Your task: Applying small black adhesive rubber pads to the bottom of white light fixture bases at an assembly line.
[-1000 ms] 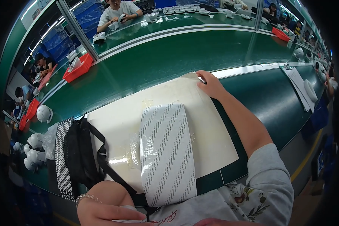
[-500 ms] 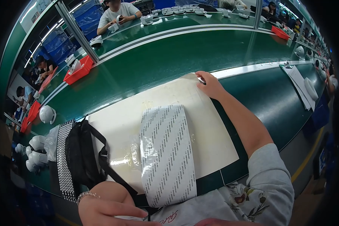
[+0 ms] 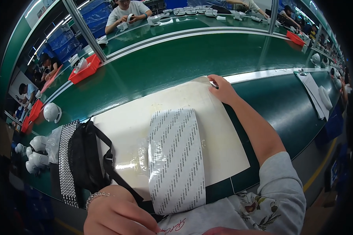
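A large cream-coloured board lies on the green bench, with yellowish stains and a patch of clear tape on it. My right hand is closed at its far right corner, thumb and fingers around the edge. Across the board runs a wide strip of white printed backing paper, its near end reaching my shirt. Low in the picture, my left hand, a chain bracelet on its wrist, is close to the strip's near left side. Its fingers are curled together, and whatever they may hold is hidden.
A black bag with a strap overlaps the board's left side, beside a perforated strip. White rounded housings stand farther left. Beyond is a green conveyor with a red bin. At right lies a clipboard. People work opposite.
The whole view has shifted slightly. My left hand has turned a little, its fingers now pointing more downward. My right hand stays at the board's corner.
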### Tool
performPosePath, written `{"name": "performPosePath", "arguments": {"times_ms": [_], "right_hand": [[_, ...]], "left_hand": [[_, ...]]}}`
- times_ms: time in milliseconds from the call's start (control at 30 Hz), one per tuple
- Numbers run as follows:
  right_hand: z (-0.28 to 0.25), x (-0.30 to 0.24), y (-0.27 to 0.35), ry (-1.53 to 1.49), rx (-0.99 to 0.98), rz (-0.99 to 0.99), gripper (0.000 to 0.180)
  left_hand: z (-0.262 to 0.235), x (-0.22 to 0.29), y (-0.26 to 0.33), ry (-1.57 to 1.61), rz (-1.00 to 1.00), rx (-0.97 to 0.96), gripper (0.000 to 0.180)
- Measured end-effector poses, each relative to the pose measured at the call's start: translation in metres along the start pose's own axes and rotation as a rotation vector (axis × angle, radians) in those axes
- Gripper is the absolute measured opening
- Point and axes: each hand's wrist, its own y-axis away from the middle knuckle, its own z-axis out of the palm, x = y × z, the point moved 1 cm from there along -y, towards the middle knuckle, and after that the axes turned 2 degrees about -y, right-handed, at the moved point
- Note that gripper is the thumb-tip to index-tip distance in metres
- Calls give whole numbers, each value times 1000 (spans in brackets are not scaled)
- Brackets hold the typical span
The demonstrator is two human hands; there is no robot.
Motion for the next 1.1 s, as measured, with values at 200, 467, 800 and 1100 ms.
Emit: {"name": "performPosePath", "arguments": {"times_ms": [200,467,800,1100], "right_hand": [[1,3,-2,11,22,-15,39],[2,3,-2,3,16,-16,38],[1,2,-1,13,22,-11,38],[0,2,-1,12,18,-8,38]], "left_hand": [[-2,2,2,65,-71,-4,9],[-2,5,2,35,-124,8,14],[-4,7,2,40,-140,-30,17],[-7,9,-1,47,-209,-73,12]]}}
